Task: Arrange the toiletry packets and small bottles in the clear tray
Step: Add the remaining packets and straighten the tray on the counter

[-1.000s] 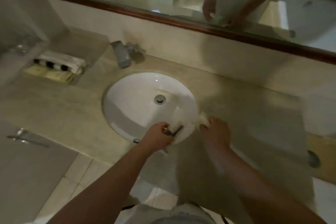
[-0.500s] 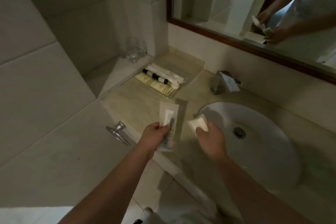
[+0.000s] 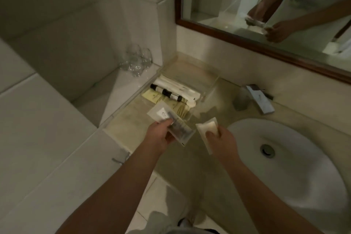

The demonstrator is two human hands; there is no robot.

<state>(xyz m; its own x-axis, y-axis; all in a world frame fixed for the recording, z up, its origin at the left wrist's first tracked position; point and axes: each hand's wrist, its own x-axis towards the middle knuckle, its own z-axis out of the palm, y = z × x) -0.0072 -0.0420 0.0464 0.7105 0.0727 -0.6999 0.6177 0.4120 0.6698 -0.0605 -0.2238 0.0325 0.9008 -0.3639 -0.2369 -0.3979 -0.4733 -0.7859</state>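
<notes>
The clear tray (image 3: 209,83) sits in the counter's back left corner. Inside it lie small bottles with black caps (image 3: 166,92), white packets (image 3: 182,88) and yellowish packets (image 3: 152,95). My left hand (image 3: 161,135) grips a long translucent packet with a dark item inside (image 3: 174,122), held just in front of the tray. My right hand (image 3: 222,141) holds a small white packet (image 3: 207,130) above the counter, between the tray and the sink.
A white round sink (image 3: 296,157) fills the right side, with a metal tap (image 3: 258,99) behind it. Two glasses (image 3: 137,61) stand on the ledge left of the tray. A wood-framed mirror (image 3: 266,45) hangs above. A metal handle (image 3: 119,159) is at lower left.
The view swung left from the sink to the tray corner. Both hands carried their packets from over the sink toward the tray and are now closer to it.
</notes>
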